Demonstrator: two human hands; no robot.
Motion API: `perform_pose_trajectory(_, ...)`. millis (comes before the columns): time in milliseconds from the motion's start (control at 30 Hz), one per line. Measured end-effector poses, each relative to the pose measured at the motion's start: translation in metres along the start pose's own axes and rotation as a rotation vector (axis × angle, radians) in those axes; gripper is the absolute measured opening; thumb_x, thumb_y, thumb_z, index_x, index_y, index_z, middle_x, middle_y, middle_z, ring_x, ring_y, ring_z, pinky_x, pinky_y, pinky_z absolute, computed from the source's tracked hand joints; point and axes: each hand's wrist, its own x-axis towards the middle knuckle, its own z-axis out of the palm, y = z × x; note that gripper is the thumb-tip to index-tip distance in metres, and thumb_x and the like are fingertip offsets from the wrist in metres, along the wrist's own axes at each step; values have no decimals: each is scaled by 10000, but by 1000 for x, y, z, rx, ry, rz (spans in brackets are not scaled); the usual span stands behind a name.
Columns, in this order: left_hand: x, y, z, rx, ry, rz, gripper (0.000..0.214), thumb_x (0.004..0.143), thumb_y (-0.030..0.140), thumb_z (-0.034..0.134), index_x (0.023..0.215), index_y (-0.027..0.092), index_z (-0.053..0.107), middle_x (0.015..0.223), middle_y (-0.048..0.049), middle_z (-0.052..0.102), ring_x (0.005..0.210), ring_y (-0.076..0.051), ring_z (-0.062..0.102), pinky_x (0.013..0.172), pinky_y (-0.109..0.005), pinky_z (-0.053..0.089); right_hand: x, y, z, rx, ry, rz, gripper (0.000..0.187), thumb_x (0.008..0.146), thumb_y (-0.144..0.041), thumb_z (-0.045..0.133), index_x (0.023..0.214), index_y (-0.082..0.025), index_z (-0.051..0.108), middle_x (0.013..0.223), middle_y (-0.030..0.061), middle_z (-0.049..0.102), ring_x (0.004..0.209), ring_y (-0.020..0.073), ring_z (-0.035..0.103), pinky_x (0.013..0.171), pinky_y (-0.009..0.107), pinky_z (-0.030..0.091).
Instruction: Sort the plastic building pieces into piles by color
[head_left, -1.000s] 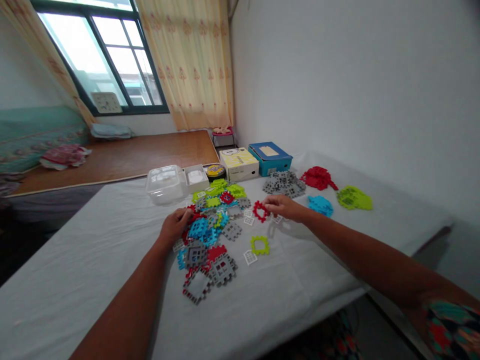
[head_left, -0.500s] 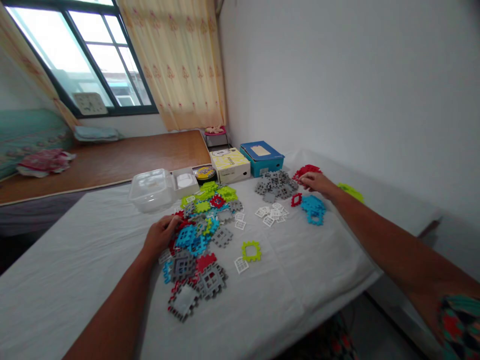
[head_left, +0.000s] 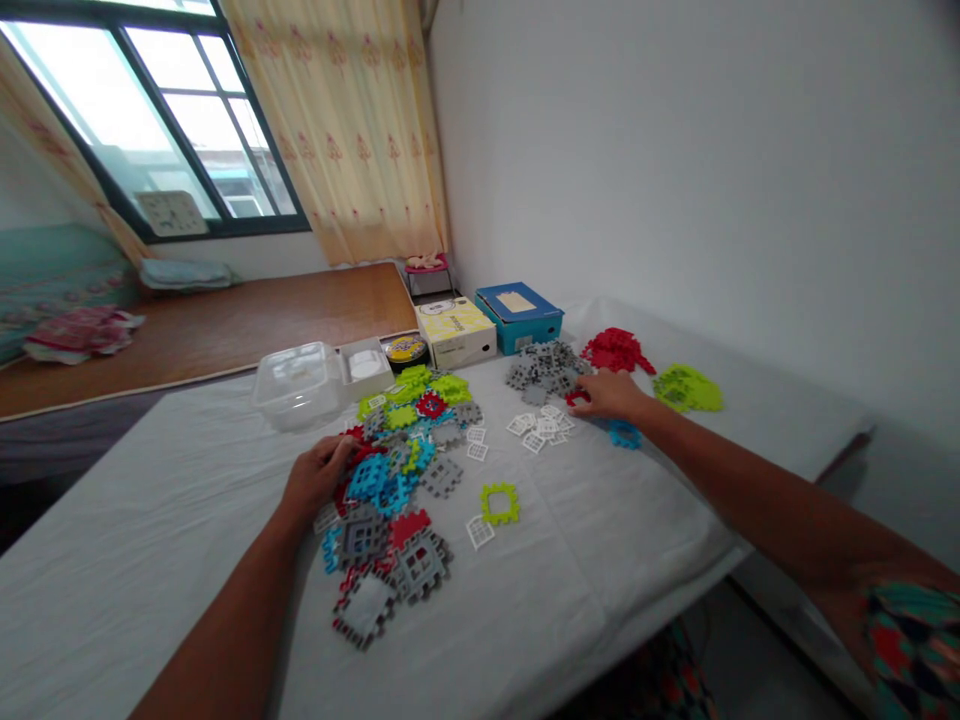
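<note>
My left hand (head_left: 319, 478) rests at the left edge of a mixed pile of interlocking plastic building tiles (head_left: 369, 476). Its fingers are curled against red tiles; whether they grip one is hidden. On the right, my right hand (head_left: 609, 394) has its fingers closed on a small red square frame tile (head_left: 577, 398), which lies low over the tabletop. Beneath that hand, a blue tile stack (head_left: 624, 434) is partly covered. Just behind are a heap of grey tiles (head_left: 546, 368) and a heap of red tiles (head_left: 618, 350). White window-grid pieces (head_left: 541, 428) lie in front.
Lime green tiles (head_left: 686, 388) sit right of my right arm. A lime frame tile (head_left: 499, 504) and a white grid piece (head_left: 480, 532) lie mid-table. Behind stand a clear plastic tub (head_left: 298, 385), a yellow-white box (head_left: 457, 333) and a blue box (head_left: 519, 316). A wall borders the right.
My right hand has moved from the red heap left and toward me, onto the single red frame tile. My left hand has stayed by the pile. The view has shifted slightly.
</note>
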Motion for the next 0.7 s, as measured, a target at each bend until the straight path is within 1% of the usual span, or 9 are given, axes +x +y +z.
perform_pose_trajectory(100,0,-2,0,10,2,9,501,773,629,459,813,221,747,1017,-59,741,993,-271,657,914,-337,480,2,-4,2,26,-21,-9,492,730,-569,655,1075,-218,659,1004,127,698,958,299,620,765,382,456)
perform_pose_trajectory(200,0,-2,0,8,2,12,491,775,623,461,808,225,747,1003,-56,743,992,-270,657,914,-340,484,9,8,3,150,-18,-27,471,703,-518,691,1072,-228,652,1034,94,699,954,273,628,752,338,471)
perform_pose_trajectory(267,0,-1,0,0,-1,9,493,780,622,460,822,223,747,998,-52,742,984,-263,659,911,-335,487,17,26,3,243,32,-31,450,709,-465,698,1077,-211,650,1071,85,696,956,248,637,777,309,480)
perform_pose_trajectory(333,-1,0,0,-4,-3,13,492,783,618,461,829,220,747,1002,-50,741,984,-257,659,917,-329,484,28,54,3,309,124,39,458,731,-429,687,1112,-180,635,1106,98,689,963,233,643,808,293,486)
perform_pose_trajectory(433,-1,0,0,2,9,21,487,780,616,465,807,220,746,997,-47,741,981,-255,659,909,-320,489,43,104,5,345,250,316,510,757,-436,668,1173,-148,601,1117,138,681,933,245,654,771,308,510)
perform_pose_trajectory(500,-1,0,0,8,11,17,486,783,616,461,791,222,746,977,-42,743,956,-250,665,892,-313,497,50,135,8,347,244,506,561,741,-432,683,1203,-132,581,1102,162,679,885,259,663,715,327,522)
perform_pose_trajectory(533,0,-1,0,12,9,12,486,784,615,459,789,223,747,970,-40,744,945,-248,667,887,-310,498,53,147,10,341,220,566,582,727,-422,695,1212,-125,575,1093,168,680,871,264,665,703,335,524)
perform_pose_trajectory(600,0,-2,0,20,6,3,490,786,614,455,800,223,750,974,-39,745,939,-245,666,887,-305,496,56,161,15,321,160,593,607,693,-394,723,1210,-111,580,1072,168,686,882,274,666,721,347,522)
perform_pose_trajectory(700,0,-2,-1,30,8,-3,504,777,630,456,806,224,753,995,-42,744,938,-246,664,879,-303,497,57,163,19,289,110,477,509,620,-311,779,1073,-108,666,957,144,714,882,279,667,750,343,507)
